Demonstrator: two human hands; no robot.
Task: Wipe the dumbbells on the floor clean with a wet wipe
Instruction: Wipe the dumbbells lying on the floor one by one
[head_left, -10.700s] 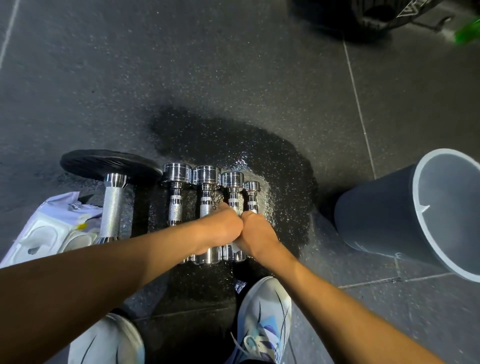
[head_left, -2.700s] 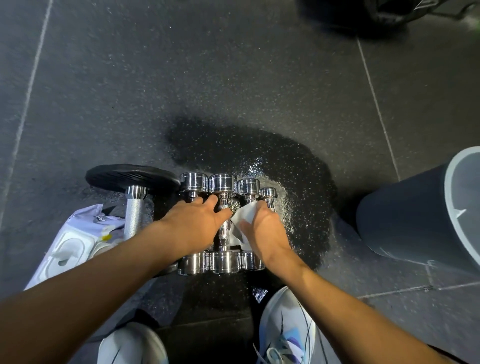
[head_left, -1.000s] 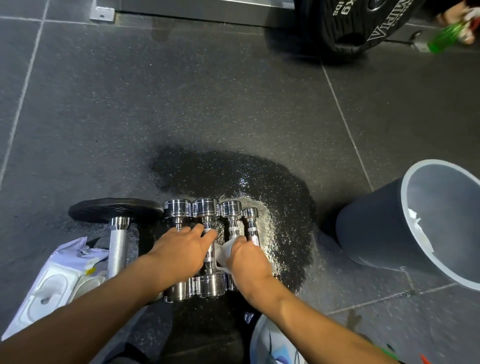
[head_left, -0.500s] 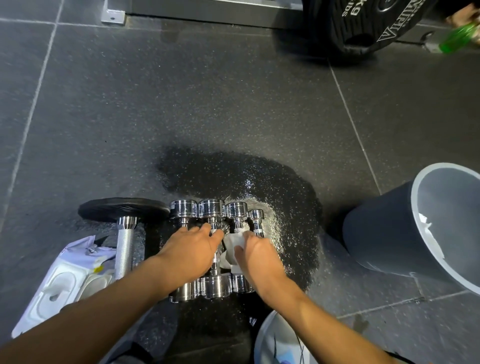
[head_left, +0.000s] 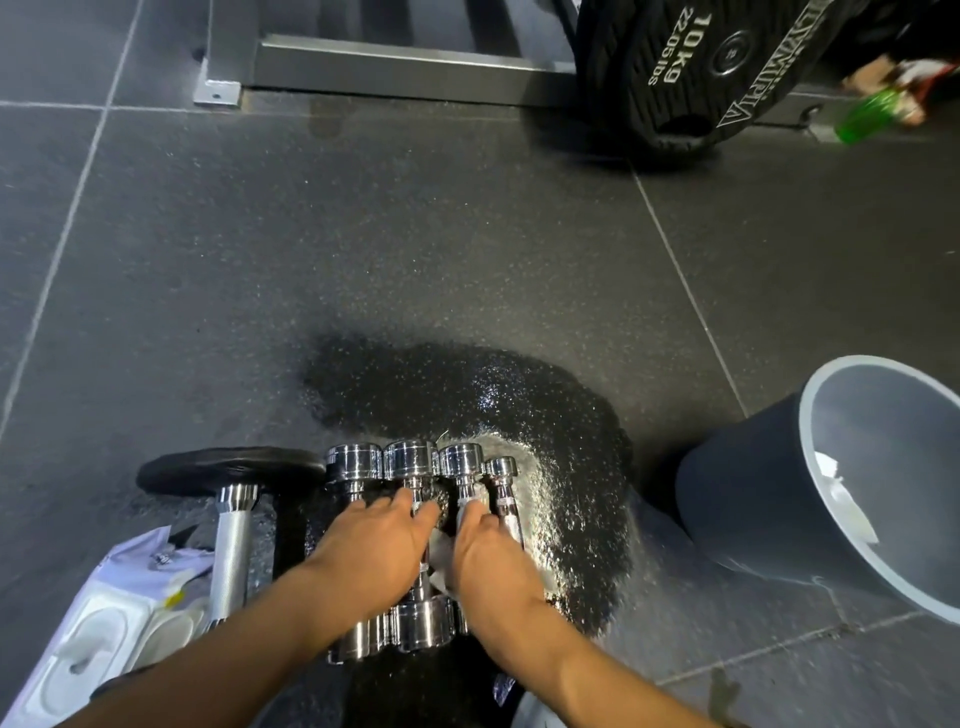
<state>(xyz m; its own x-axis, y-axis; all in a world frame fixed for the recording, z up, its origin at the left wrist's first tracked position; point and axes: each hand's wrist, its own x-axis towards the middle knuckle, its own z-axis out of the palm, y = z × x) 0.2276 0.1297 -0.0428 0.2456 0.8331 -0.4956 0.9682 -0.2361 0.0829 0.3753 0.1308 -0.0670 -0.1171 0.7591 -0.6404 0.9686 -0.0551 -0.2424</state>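
1. Four chrome dumbbells (head_left: 410, 462) lie side by side on the wet patch (head_left: 545, 415) of the floor (head_left: 363, 234).
2. The left hand (head_left: 371, 540) rests flat on the middle handles, fingers straight.
3. The right hand (head_left: 491, 548) curls round the wet wipe (head_left: 440, 558), pressing it onto a handle.
4. A grey bin (head_left: 753, 519) stands to the right.

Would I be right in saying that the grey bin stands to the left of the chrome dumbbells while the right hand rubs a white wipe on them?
Not quite: the head view shows the grey bin to the right of the chrome dumbbells, not the left. The right hand does press the white wipe on them.
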